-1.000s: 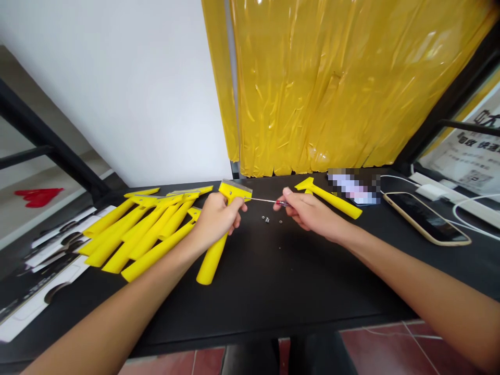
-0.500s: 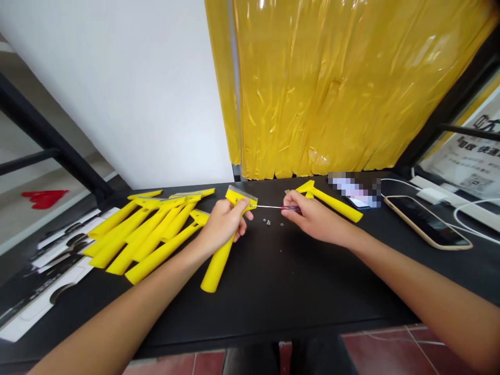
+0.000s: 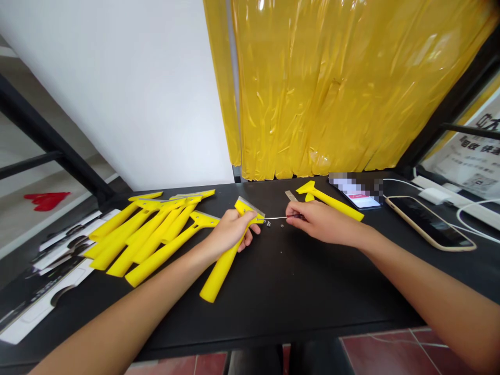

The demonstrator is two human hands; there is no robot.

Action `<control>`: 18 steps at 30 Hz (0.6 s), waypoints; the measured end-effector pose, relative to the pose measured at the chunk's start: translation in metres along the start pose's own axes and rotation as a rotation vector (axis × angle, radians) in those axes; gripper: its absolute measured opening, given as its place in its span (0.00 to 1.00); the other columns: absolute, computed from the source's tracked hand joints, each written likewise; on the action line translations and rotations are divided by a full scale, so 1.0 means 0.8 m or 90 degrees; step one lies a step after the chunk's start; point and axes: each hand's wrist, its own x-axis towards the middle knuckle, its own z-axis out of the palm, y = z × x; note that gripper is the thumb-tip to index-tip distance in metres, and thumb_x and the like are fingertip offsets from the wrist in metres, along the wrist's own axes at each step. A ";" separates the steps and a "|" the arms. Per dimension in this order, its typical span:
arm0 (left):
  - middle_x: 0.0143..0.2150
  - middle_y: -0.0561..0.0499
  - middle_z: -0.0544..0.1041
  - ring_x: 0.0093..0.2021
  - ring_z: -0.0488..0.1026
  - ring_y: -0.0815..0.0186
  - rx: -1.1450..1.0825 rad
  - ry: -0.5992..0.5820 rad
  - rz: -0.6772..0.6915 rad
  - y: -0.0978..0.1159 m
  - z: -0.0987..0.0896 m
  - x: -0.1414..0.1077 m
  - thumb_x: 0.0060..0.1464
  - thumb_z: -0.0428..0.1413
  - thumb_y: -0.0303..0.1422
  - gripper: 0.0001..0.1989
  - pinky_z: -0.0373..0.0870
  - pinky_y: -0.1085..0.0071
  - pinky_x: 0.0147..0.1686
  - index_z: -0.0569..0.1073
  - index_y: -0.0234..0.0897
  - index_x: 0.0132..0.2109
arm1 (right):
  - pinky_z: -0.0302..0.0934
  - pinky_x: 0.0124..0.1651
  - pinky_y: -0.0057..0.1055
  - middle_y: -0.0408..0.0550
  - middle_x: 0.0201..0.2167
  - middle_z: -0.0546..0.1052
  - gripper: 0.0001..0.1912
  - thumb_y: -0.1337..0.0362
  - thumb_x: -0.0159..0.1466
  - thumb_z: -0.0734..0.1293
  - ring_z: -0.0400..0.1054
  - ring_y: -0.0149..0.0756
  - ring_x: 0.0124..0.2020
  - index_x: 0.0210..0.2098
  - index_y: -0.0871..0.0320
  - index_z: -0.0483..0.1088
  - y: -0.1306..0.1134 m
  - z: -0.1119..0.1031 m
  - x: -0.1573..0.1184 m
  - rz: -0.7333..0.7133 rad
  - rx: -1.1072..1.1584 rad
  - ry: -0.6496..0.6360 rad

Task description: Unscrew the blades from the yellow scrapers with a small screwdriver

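Observation:
My left hand (image 3: pixel 230 232) is shut around a yellow-handled scraper (image 3: pixel 222 268), whose metal-edged head (image 3: pixel 247 208) points up and to the right. My right hand (image 3: pixel 318 221) pinches a thin screwdriver (image 3: pixel 275 217), and its shaft tip reaches the scraper head. Several tiny screws (image 3: pixel 267 223) lie on the black table (image 3: pixel 312 281) just below the tip. Another yellow scraper (image 3: pixel 332 204) lies beyond my right hand, with a small metal blade (image 3: pixel 291 196) beside it. To the left of my left hand lies a heap of several yellow scrapers (image 3: pixel 152 234).
A smartphone (image 3: pixel 429 223) lies at the right, near a white power strip (image 3: pixel 449 190) and cables. A second phone (image 3: pixel 357 197), partly blurred out, lies at the back. White packaging cards (image 3: pixel 58 260) lie along the left edge. A yellow plastic curtain (image 3: pixel 332 88) hangs behind the table.
Both hands have shifted right, bringing the scraper head and screwdriver tip closer together. A small metal blade now shows beyond my right hand.

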 end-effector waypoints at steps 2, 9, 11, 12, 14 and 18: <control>0.14 0.50 0.68 0.12 0.63 0.70 -0.008 -0.010 -0.023 -0.002 0.002 0.002 0.63 0.52 0.45 0.22 0.56 0.74 0.13 0.75 0.31 0.28 | 0.52 0.31 0.31 0.43 0.29 0.76 0.07 0.58 0.69 0.64 0.67 0.34 0.28 0.36 0.53 0.68 0.002 -0.001 0.000 -0.005 -0.008 0.003; 0.14 0.49 0.67 0.12 0.61 0.71 -0.050 -0.020 -0.062 0.001 0.002 0.002 0.63 0.51 0.46 0.25 0.53 0.75 0.13 0.76 0.31 0.27 | 0.54 0.33 0.32 0.44 0.31 0.77 0.06 0.58 0.69 0.65 0.68 0.35 0.31 0.37 0.54 0.66 -0.002 -0.004 -0.001 -0.016 0.010 0.042; 0.14 0.49 0.67 0.11 0.60 0.72 -0.060 -0.022 -0.061 0.003 0.002 0.001 0.64 0.50 0.46 0.26 0.53 0.75 0.13 0.76 0.30 0.27 | 0.54 0.34 0.32 0.43 0.29 0.75 0.10 0.55 0.71 0.62 0.68 0.35 0.30 0.37 0.53 0.65 -0.007 -0.004 -0.002 -0.015 0.027 0.054; 0.14 0.49 0.67 0.11 0.60 0.72 -0.064 -0.021 -0.058 0.003 0.003 0.001 0.64 0.50 0.46 0.26 0.53 0.75 0.14 0.76 0.30 0.27 | 0.54 0.34 0.32 0.42 0.29 0.74 0.11 0.55 0.72 0.60 0.67 0.35 0.29 0.37 0.53 0.65 -0.009 -0.004 -0.002 -0.018 0.033 0.064; 0.14 0.49 0.67 0.11 0.60 0.72 -0.064 -0.019 -0.053 0.004 0.004 0.001 0.63 0.50 0.46 0.26 0.53 0.75 0.14 0.75 0.30 0.26 | 0.54 0.35 0.32 0.41 0.28 0.73 0.11 0.55 0.74 0.57 0.66 0.34 0.29 0.39 0.53 0.65 -0.014 -0.004 -0.003 -0.034 0.039 0.087; 0.14 0.49 0.67 0.11 0.60 0.72 -0.051 -0.028 -0.064 0.005 0.005 0.001 0.63 0.51 0.46 0.25 0.52 0.75 0.13 0.75 0.30 0.27 | 0.55 0.34 0.31 0.42 0.30 0.72 0.08 0.58 0.72 0.60 0.65 0.34 0.30 0.46 0.53 0.67 -0.019 -0.007 -0.004 -0.074 0.059 0.112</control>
